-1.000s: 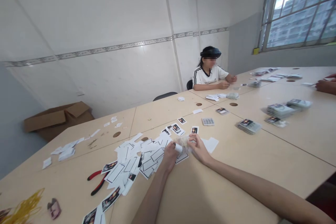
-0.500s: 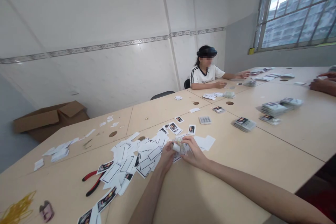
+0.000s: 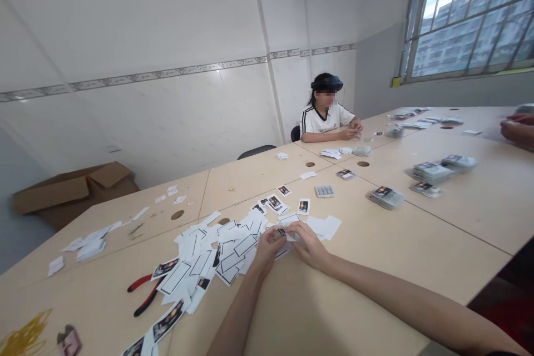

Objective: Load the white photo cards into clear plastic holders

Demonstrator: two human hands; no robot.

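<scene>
A pale wooden surface (image 3: 346,295) runs through a white-tiled room, with a barred window (image 3: 463,16) at 1 o'clock. On the floor at 10 o'clock sits an open cardboard box (image 3: 70,194), its flaps loose and its contents out of sight. The left hand (image 3: 265,250) and right hand (image 3: 311,245) meet over the surface, both grips closed, pinching a small photo card (image 3: 279,235) between them. Just beside the hands at 9 o'clock lies a loose heap of thin white paper offcuts (image 3: 217,253), many with black-edged rectangles. Red-handled pliers (image 3: 144,295) rest near it at 8 o'clock, with a tangle of yellow rubber bands (image 3: 25,334) farther out. Neat stacks of printed cards (image 3: 429,172) stand at 2 o'clock. A seated person (image 3: 325,114) works at 12 o'clock, and another person's hand (image 3: 517,129) shows at 3 o'clock.
</scene>
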